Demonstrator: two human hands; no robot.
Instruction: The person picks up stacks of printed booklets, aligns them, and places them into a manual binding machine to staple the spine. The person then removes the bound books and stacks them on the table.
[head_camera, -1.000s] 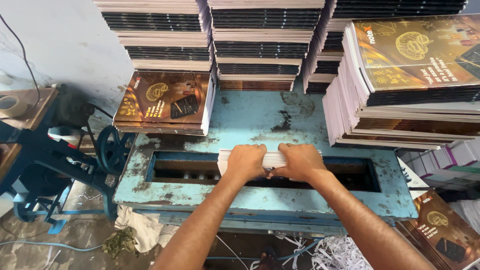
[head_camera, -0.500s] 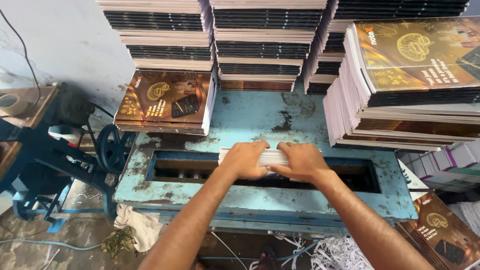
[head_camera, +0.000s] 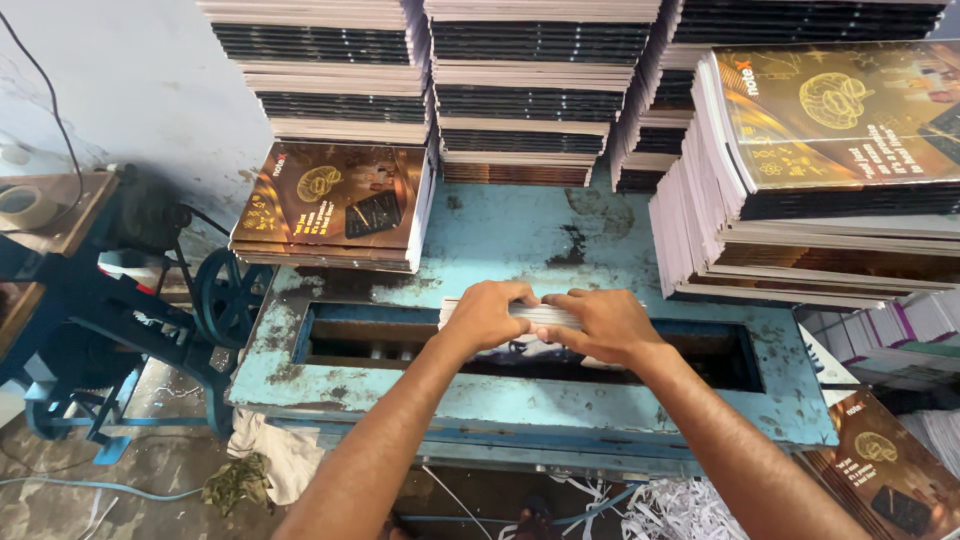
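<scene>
Two bare hands grip a thin white-edged stack of notebooks (head_camera: 540, 316) held on edge over a long rectangular slot (head_camera: 520, 350) in a worn blue metal machine table (head_camera: 520, 240). The left hand (head_camera: 487, 315) curls its fingers over the stack's top edge, pressed together, thumb underneath. The right hand (head_camera: 602, 325) does the same from the other side, fingertips meeting the left hand's near the middle. The stack sits partly inside the slot, its lower part hidden in shadow.

The fingers lie close to the slot's edge; if the machine's hidden parts move, they could be caught, and a loose grip could let the books fan out or drop inside.

The table's paint is chipped and stained. A short pile of brown-and-gold covered notebooks (head_camera: 335, 210) rests at its back left, a taller leaning pile (head_camera: 820, 160) at right, and high stacks (head_camera: 540, 90) line the rear. A dark blue belt wheel (head_camera: 222, 297) stands left, paper shreds (head_camera: 680, 510) litter the floor.
</scene>
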